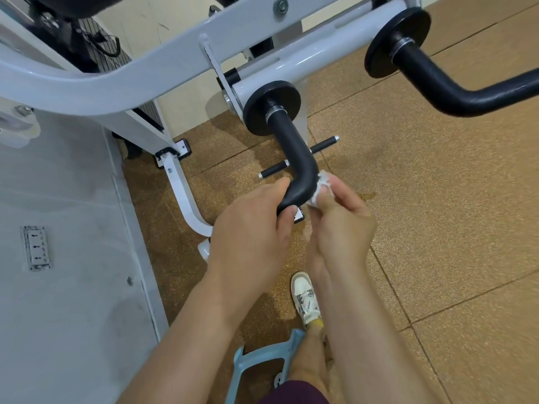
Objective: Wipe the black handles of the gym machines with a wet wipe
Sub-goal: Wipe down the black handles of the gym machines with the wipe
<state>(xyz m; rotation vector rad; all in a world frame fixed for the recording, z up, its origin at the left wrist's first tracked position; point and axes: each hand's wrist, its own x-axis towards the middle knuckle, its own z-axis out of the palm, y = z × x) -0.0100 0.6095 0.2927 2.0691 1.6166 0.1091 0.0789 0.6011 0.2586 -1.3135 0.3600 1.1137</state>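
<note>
Head view, looking down: my left hand [248, 228] has its fingers curled round the near end of the bent, black, foam-covered handle [294, 153], which I judge is there to steady the bar so it does not swing while I rub. My right hand [341, 225] pinches a crumpled white wet wipe [319, 189] between thumb and fingertips and presses it against the outer side of the handle's bend, just beside my left thumb. The wipe is bunched small, probably so the damp part meets the curve firmly. This handle comes out of a round black flange [256, 112] on the white painted steel frame [87, 91] of the machine, and its very tip is hidden under my left palm, so I cannot say how far the wipe has covered it. A second bent black handle [455, 86] sticks out well apart at upper right, with no hand on it; it looks like the next one to do. Two short black foot pegs [323, 145] show below on the speckled brown rubber floor tiles [437, 199], and my white sneaker [304, 298] stands near a pale blue plastic frame [262, 360]. A grey wall socket plate [36, 247] sits at left. I can read no brand, label or writing on anything.
</note>
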